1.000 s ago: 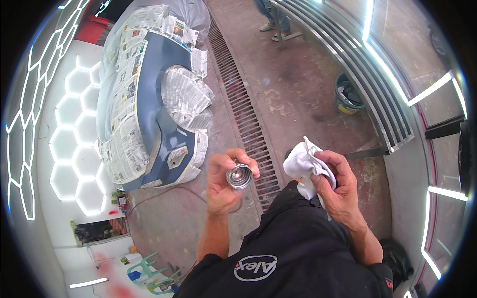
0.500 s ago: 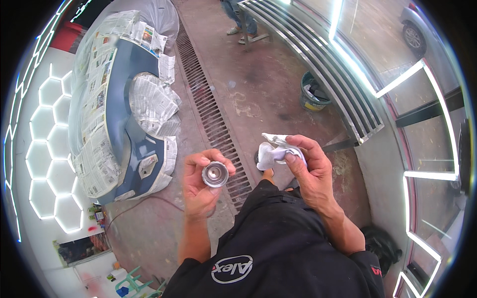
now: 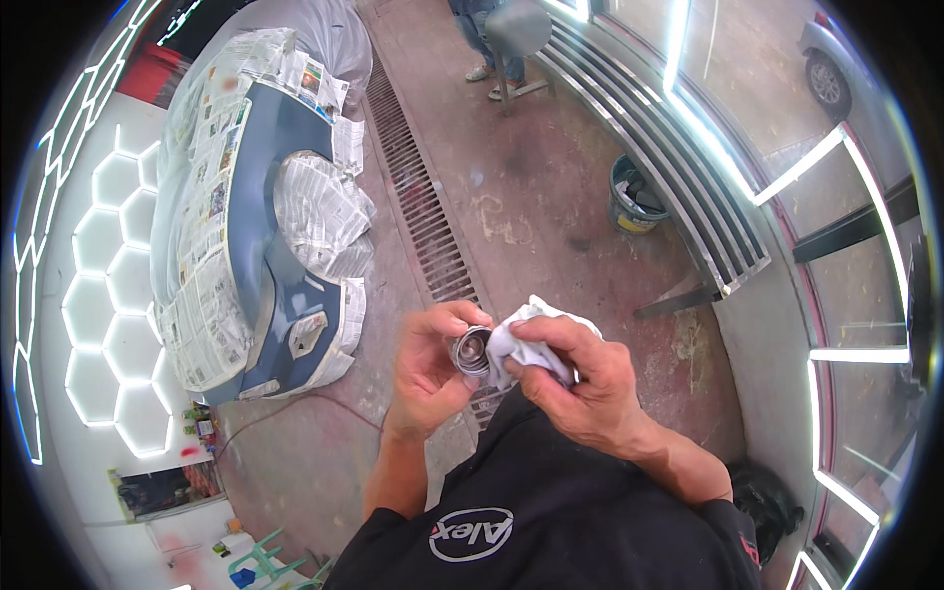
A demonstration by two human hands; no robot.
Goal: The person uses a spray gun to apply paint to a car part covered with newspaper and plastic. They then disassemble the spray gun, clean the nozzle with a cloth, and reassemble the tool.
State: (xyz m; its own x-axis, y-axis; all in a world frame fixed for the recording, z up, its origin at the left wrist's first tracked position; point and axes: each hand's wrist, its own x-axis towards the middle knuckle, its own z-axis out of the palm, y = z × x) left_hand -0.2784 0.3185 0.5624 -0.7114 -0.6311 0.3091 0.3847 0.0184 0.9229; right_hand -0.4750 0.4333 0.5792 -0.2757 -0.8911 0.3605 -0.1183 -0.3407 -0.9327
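Between the fingers and thumb of my left hand (image 3: pixel 431 372) is a small round silver metal cup (image 3: pixel 472 352), its hollow, ringed side turned up toward me. My right hand (image 3: pixel 588 379) pinches a crumpled white cloth (image 3: pixel 531 339). One fold of the cloth touches the cup's right rim. Both hands are close together in front of my dark shirt, above the floor drain. The cup's underside and part of its right edge are hidden.
To the left stands a car with a blue-grey bumper (image 3: pixel 285 226), masked with newspaper (image 3: pixel 211 324). A slotted floor drain (image 3: pixel 423 216) runs ahead. On the right are a slatted metal bench (image 3: pixel 649 118) and a bucket (image 3: pixel 634 197). Another person's legs (image 3: pixel 482 49) show at the top.
My right hand has brought the cloth left and down against the cup. My left hand has shifted right, and the cup has tilted. The view has shifted slightly.
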